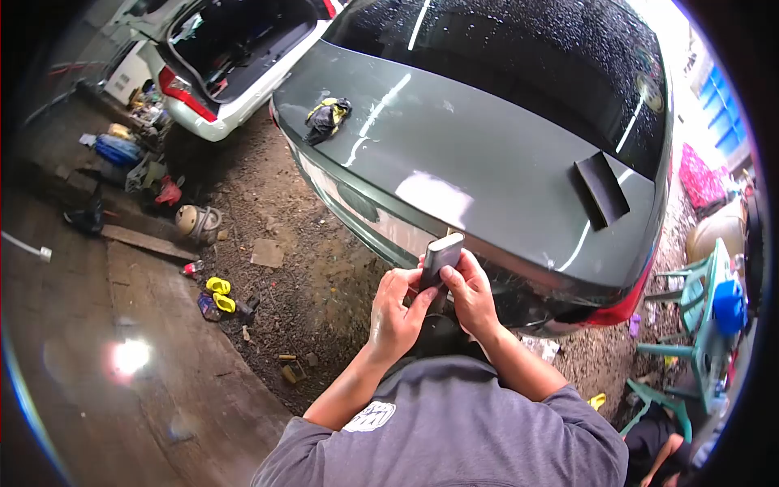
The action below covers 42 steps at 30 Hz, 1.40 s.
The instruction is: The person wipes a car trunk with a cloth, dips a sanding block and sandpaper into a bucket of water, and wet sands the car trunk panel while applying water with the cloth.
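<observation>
In front of my chest, both hands grip a sanding block (441,261) with dark grey wrapping and a pale end. My left hand (398,308) is closed on its left side, fingers partly hidden behind it. The thumb and fingers of my right hand (471,294) press it from the right. Just beyond lies the dark grey trunk lid (487,154) of a car, with a bright pale patch (434,197) near its rear edge. A folded black sheet (601,191) rests on the lid's right side. Toward the left corner sits a crumpled black and yellow cloth (328,120).
Behind to the left, a white car (219,114) has its tailgate up. Yellow slippers (220,295) and a beige helmet (197,221) lie on the dirt ground. Green plastic chairs (698,312) stand at right, with a person (659,446) low beside them.
</observation>
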### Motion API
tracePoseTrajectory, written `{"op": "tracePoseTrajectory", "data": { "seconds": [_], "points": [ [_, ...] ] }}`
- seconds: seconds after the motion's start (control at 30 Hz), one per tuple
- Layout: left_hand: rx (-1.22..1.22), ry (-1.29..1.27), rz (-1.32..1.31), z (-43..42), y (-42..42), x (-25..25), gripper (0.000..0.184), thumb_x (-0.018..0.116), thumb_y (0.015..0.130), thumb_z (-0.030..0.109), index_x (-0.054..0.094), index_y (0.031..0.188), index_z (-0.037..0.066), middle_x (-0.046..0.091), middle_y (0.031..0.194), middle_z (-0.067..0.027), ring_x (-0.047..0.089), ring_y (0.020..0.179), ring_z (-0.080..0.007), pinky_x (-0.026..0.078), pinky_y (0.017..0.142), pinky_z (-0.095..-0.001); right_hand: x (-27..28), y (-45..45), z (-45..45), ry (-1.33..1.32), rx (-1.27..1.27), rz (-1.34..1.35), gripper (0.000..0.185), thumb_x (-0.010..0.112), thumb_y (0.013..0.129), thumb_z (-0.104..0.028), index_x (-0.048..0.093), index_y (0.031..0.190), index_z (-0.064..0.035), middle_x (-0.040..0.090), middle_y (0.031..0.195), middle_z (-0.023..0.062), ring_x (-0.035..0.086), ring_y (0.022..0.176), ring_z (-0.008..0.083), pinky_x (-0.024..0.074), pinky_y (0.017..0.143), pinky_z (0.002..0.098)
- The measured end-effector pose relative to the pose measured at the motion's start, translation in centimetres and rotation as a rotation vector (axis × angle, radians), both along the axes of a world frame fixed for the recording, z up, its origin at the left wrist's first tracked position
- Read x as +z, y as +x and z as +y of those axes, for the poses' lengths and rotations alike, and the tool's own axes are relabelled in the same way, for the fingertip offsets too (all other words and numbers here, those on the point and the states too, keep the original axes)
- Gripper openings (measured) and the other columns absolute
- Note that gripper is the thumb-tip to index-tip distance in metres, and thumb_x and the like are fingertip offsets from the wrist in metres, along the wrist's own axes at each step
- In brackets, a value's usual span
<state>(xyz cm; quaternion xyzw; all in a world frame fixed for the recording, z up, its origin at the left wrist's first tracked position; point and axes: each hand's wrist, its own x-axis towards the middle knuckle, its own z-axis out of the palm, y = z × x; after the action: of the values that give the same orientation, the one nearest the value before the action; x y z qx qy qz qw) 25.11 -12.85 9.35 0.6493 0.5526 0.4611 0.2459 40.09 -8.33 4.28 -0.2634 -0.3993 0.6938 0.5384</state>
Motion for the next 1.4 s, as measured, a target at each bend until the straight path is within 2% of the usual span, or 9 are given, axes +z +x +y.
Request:
{"op": "tracePoseTrajectory", "data": {
  "seconds": [0.33, 0.5, 0.77, 0.93, 1.03, 1.07, 1.13, 1.2, 1.4],
  "points": [
    [-0.069, -0.223, -0.638, 0.6, 0.8, -1.5, 0.026, 0.064, 0.106, 0.011, 0.065, 0.131, 0.002, 0.071, 0.115, -0.0017, 0.065, 0.099, -0.0106, 0.053, 0.091, -0.0305, 5.8, 2.2, 3.4, 0.334, 0.152, -0.452, 0.031, 0.071, 0.103, -0.024, 0.065, 0.122, 0.0005, 0.069, 0.099, 0.0069, 0.059, 0.091, 0.0123, 0.0513, 0.082, 0.0315],
    [-0.121, -0.137, -0.359, 5.1, -1.9, 0.7, 0.026, 0.065, 0.106, 0.013, 0.069, 0.129, 0.002, 0.073, 0.117, -0.0049, 0.067, 0.103, -0.0113, 0.054, 0.092, -0.0292, 12.8, 1.6, 6.4, 0.69, 0.002, -0.885, 0.035, 0.073, 0.099, -0.021, 0.064, 0.124, 0.0021, 0.071, 0.107, 0.0244, 0.07, 0.099, 0.0425, 0.0545, 0.085, 0.0459],
    [0.025, 0.102, -0.207, 9.7, -8.2, -5.9, 0.025, 0.067, 0.101, 0.012, 0.071, 0.121, -0.002, 0.071, 0.115, -0.0157, 0.071, 0.098, -0.0234, 0.056, 0.083, -0.0348, 12.0, -1.8, 13.8, 0.685, -0.001, -1.542, 0.03, 0.068, 0.098, -0.028, 0.062, 0.109, -0.0004, 0.07, 0.109, 0.0237, 0.067, 0.101, 0.0438, 0.0543, 0.088, 0.0488],
    [0.135, -0.192, 0.039, 2.2, -11.4, -17.9, 0.031, 0.063, 0.099, 0.025, 0.072, 0.112, -0.001, 0.072, 0.102, -0.0271, 0.07, 0.101, -0.0445, 0.054, 0.088, -0.05, 6.7, -4.4, 20.5, 0.135, 0.039, -0.594, 0.033, 0.073, 0.1, -0.03, 0.068, 0.117, -0.0016, 0.072, 0.106, 0.0047, 0.067, 0.097, 0.0197, 0.0525, 0.089, 0.0349],
    [0.229, -0.478, 0.169, -7.4, -13.9, -32.7, 0.032, 0.06, 0.098, 0.029, 0.074, 0.095, -0.001, 0.072, 0.097, -0.0289, 0.071, 0.094, -0.047, 0.055, 0.083, -0.0573, 8.2, -9.0, 20.5, -0.249, -0.336, -0.489, 0.019, 0.072, 0.101, -0.028, 0.071, 0.109, -0.0101, 0.071, 0.093, 0.0025, 0.067, 0.08, 0.0144, 0.0537, 0.077, 0.0317],
    [0.166, -0.445, 0.368, -11.9, -15.3, -42.2, 0.033, 0.062, 0.097, 0.03, 0.076, 0.096, 0.0, 0.073, 0.099, -0.0285, 0.071, 0.097, -0.0467, 0.056, 0.086, -0.0575, 5.4, -8.7, 22.7, -0.2, -0.111, -0.216, 0.028, 0.074, 0.099, -0.03, 0.069, 0.113, -0.0058, 0.073, 0.106, 0.007, 0.071, 0.094, 0.0187, 0.058, 0.086, 0.0395],
    [0.573, -0.8, 0.329, -21.9, -14.2, -40.4, 0.041, 0.064, 0.095, 0.042, 0.079, 0.11, 0.007, 0.075, 0.112, -0.0244, 0.072, 0.111, -0.0428, 0.057, 0.097, -0.0525, 3.6, -9.7, 24.2, -0.154, -0.109, -0.153, 0.03, 0.072, 0.101, -0.037, 0.07, 0.112, -0.009, 0.073, 0.1, 0.0071, 0.07, 0.089, 0.02, 0.0584, 0.08, 0.0395],
    [0.965, -1.142, -0.206, -27.9, -14.8, -42.9, 0.039, 0.062, 0.097, 0.042, 0.076, 0.128, 0.022, 0.074, 0.124, -0.0199, 0.07, 0.118, -0.0401, 0.055, 0.102, -0.051, 2.2, -10.5, 25.4, -0.203, -0.145, -0.113, 0.033, 0.072, 0.101, -0.04, 0.07, 0.111, -0.0082, 0.073, 0.098, 0.0068, 0.069, 0.086, 0.02, 0.0576, 0.077, 0.038],
    [0.856, -0.986, -0.229, -33.2, -21.8, -44.8, 0.04, 0.062, 0.1, 0.039, 0.077, 0.122, 0.009, 0.074, 0.122, -0.0238, 0.069, 0.118, -0.0414, 0.054, 0.103, -0.0484, 2.6, -11.5, 23.9, -0.291, -0.215, -0.033, 0.029, 0.069, 0.104, -0.034, 0.07, 0.112, -0.006, 0.074, 0.098, 0.007, 0.071, 0.083, 0.0171, 0.0604, 0.074, 0.0323]
  ]
}}
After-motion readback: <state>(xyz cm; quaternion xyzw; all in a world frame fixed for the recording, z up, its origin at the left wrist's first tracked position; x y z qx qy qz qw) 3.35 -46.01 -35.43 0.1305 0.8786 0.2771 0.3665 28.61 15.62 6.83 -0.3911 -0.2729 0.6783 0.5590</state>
